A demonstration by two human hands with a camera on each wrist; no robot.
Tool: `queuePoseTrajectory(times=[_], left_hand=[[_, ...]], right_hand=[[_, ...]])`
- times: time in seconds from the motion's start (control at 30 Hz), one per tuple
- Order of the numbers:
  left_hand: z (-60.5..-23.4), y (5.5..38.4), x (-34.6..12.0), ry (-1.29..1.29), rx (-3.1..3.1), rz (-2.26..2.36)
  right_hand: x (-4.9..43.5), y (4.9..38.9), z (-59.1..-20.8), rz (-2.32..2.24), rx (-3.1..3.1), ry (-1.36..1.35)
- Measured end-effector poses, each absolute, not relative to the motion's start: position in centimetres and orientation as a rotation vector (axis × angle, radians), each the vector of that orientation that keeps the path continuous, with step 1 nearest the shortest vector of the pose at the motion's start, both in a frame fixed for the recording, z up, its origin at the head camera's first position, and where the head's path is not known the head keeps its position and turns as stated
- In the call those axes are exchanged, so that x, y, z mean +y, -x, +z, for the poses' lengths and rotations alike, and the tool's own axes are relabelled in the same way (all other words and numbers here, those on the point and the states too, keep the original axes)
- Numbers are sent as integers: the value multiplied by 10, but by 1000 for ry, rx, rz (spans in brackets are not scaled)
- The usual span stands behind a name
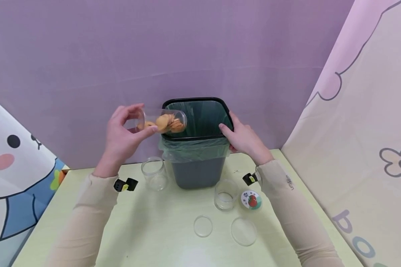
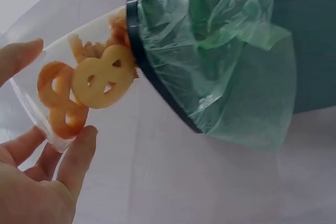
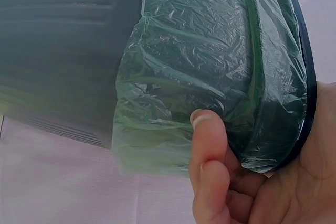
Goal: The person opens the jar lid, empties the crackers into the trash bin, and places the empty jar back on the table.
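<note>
My left hand [image 1: 121, 135] grips a clear plastic jar [image 1: 148, 115] by its base end, tipped on its side with the mouth at the bin's left rim. Inside lie several baked snacks: a round smiley-face cookie [image 2: 102, 77], a pretzel-shaped one [image 2: 60, 98] and ridged pieces near the mouth. The grey trash bin [image 1: 198, 170] has a black rim [image 1: 194, 99] and a green plastic liner [image 1: 204, 150] folded over it. My right hand [image 1: 245, 139] holds the bin's right rim, thumb over the top edge, fingers against the liner outside, as the right wrist view shows.
An uncovered clear jar [image 1: 155, 178] stands left of the bin, another [image 1: 225, 196] at its front right. Beside that one sits a round container with a tomato label [image 1: 251, 200]. Two clear lids [image 1: 203, 226] lie on the table [image 1: 160, 237]. Purple cloth [image 1: 120, 48] hangs behind.
</note>
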State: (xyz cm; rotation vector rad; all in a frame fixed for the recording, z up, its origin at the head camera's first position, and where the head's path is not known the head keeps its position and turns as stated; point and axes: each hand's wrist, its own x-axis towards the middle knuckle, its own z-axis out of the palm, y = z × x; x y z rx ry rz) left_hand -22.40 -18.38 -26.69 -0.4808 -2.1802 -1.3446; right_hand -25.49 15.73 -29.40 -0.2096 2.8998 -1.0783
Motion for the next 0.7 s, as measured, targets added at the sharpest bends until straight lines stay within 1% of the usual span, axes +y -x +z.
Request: queuePoseTrajectory(times=[0.7], left_hand=[[-259, 229, -172, 577, -2042, -1325]], right_hand=[[155, 258, -295, -1082, 2919, 210]])
